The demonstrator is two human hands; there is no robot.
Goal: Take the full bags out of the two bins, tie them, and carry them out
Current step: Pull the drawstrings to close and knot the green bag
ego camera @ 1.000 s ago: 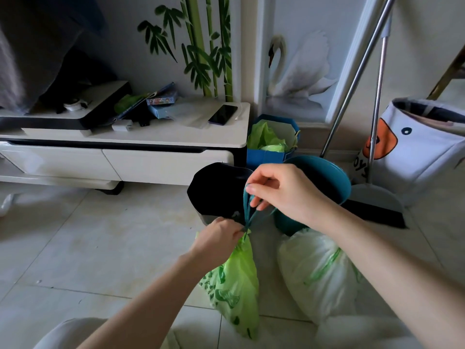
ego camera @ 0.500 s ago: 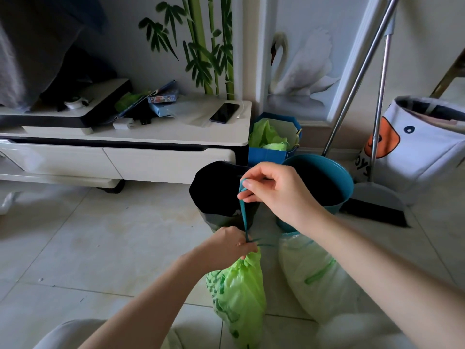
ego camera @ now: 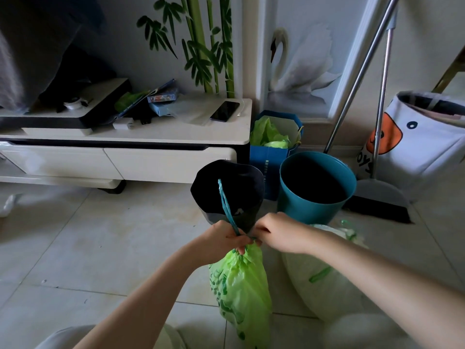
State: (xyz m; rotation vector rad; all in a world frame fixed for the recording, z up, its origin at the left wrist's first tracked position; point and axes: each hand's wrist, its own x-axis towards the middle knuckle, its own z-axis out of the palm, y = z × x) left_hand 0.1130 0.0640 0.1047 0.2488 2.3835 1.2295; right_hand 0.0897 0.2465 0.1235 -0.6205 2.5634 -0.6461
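A full green bag (ego camera: 240,285) hangs over the floor tiles, gathered at its neck. My left hand (ego camera: 222,241) grips that neck, and a teal drawstring (ego camera: 226,205) sticks up from it. My right hand (ego camera: 278,233) pinches the string at the neck, touching the left hand. A white bag (ego camera: 324,278) with a green drawstring lies on the floor under my right forearm. Behind the hands stand a dark bin (ego camera: 247,177) and a teal bin (ego camera: 314,210), both showing dark insides.
A low white TV cabinet (ego camera: 151,137) with a phone (ego camera: 224,111) and clutter stands at the left. A blue paper bag (ego camera: 269,157) with green plastic sits in the corner. A broom and dustpan (ego camera: 377,197) lean at the right, beside a white fabric basket (ego camera: 422,139).
My right hand has come down from above the bins to the bag's neck, meeting my left hand. The drawstring now stands free above my left hand.
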